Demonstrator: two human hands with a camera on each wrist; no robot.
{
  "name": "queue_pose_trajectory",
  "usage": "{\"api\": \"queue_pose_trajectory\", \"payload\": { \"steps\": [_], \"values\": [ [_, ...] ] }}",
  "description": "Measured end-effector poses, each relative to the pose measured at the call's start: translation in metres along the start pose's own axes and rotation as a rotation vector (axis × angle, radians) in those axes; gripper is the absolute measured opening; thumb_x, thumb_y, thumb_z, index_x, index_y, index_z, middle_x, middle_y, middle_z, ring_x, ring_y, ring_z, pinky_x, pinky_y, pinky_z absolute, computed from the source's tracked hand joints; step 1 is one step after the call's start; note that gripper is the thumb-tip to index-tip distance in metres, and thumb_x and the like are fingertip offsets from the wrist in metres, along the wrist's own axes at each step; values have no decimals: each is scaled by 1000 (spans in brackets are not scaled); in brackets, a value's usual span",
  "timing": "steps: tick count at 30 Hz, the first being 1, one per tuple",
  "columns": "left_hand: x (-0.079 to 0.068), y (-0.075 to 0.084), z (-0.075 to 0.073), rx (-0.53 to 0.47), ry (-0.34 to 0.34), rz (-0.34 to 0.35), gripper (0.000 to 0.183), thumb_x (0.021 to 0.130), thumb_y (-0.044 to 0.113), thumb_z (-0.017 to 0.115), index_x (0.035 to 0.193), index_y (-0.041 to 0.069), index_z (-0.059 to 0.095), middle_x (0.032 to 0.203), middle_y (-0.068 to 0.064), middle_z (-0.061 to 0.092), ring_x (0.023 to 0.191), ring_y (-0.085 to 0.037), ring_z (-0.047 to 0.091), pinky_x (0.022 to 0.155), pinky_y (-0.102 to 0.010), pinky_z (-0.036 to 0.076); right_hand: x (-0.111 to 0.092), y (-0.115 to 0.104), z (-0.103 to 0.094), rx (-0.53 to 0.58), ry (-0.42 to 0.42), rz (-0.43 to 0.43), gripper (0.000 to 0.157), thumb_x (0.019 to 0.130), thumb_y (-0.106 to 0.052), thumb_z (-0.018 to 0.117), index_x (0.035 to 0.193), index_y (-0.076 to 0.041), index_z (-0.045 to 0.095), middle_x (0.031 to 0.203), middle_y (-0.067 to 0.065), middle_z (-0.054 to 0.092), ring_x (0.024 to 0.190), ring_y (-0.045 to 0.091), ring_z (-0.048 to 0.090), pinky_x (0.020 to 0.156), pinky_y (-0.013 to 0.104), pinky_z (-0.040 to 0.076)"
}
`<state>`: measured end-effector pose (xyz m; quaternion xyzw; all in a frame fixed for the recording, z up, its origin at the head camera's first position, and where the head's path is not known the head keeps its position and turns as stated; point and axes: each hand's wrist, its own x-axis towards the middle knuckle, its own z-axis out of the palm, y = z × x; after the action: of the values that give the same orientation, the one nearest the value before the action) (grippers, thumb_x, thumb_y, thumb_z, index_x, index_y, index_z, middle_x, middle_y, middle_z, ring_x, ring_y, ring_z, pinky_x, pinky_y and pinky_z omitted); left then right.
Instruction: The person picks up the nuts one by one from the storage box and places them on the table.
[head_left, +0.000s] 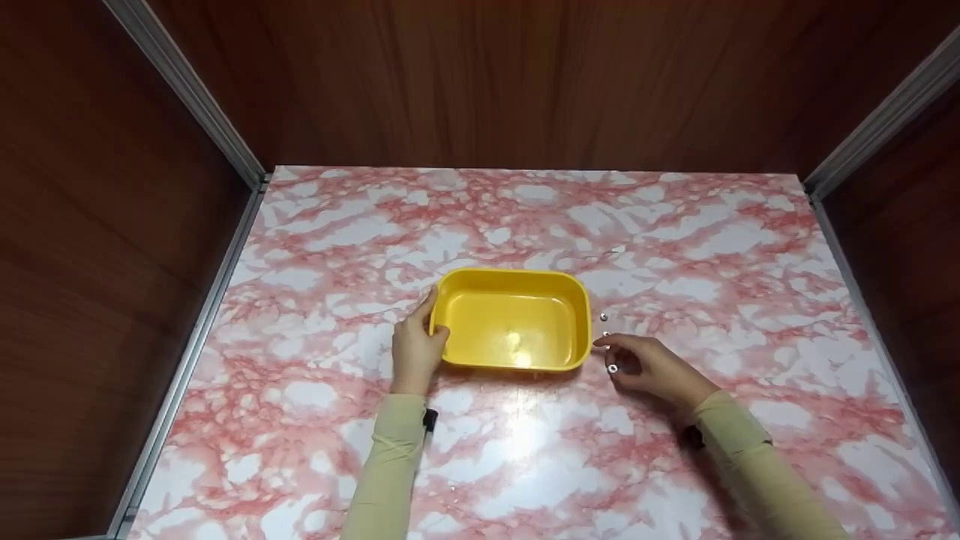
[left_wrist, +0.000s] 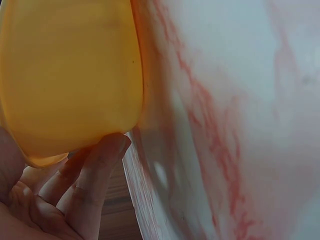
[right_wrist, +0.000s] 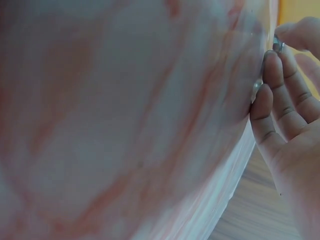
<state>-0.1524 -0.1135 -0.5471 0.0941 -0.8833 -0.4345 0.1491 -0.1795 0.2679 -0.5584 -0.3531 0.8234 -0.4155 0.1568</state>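
A yellow plastic bin (head_left: 517, 358) sits on the marbled table, and its inside shows nothing lying in it. My left hand (head_left: 418, 346) grips the bin's left end, thumb over the rim and fingers against the outer wall. In the left wrist view, the bin's wall (left_wrist: 75, 80) fills the upper left above my fingertips (left_wrist: 117, 145). Just beyond the bin's right end is my right hand (head_left: 652, 367), low over the table. Its thumb and fingertips pinch a small metal nut (right_wrist: 278, 44). Another nut (head_left: 604, 317) lies by the bin's right wall, with one more (head_left: 606, 334) at my index finger.
Dark wood-grain panels (head_left: 480, 82) stand behind the table and at both sides, joined by metal corner profiles (head_left: 202, 90). The pink-and-white tabletop (head_left: 337, 247) stretches around the bin on every side.
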Motion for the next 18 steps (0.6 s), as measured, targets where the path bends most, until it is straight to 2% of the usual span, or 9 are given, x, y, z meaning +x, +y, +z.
{"api": "queue_pose_trajectory", "payload": {
  "steps": [2,6,13,18],
  "values": [
    [0,0,0,-7,-1,4,64,69,1,64,128,21,49,116,-3,57,46,-14,32,42,-25,33,0,0,0,-11,4,6,49,73,0,66,120,-9,51,87,4,59,79,19,54,69,28,44],
    [0,-1,1,-1,0,-3,64,69,3,63,128,23,49,116,-3,57,44,-13,29,41,-25,32,0,-4,1,-14,2,39,48,74,1,66,119,-9,52,87,4,58,79,20,53,68,29,45],
    [1,-1,1,5,-1,-8,65,68,3,64,128,23,49,116,-5,57,43,-12,28,40,-26,31,0,-21,0,40,9,55,47,74,6,64,118,-2,51,89,13,57,80,30,52,70,40,44],
    [1,-1,0,5,3,-2,65,68,3,64,128,24,49,117,-5,57,42,-12,26,39,-26,30,-2,-9,0,23,6,79,48,76,-1,66,120,-8,51,93,6,58,84,22,53,73,34,45]
  ]
}}
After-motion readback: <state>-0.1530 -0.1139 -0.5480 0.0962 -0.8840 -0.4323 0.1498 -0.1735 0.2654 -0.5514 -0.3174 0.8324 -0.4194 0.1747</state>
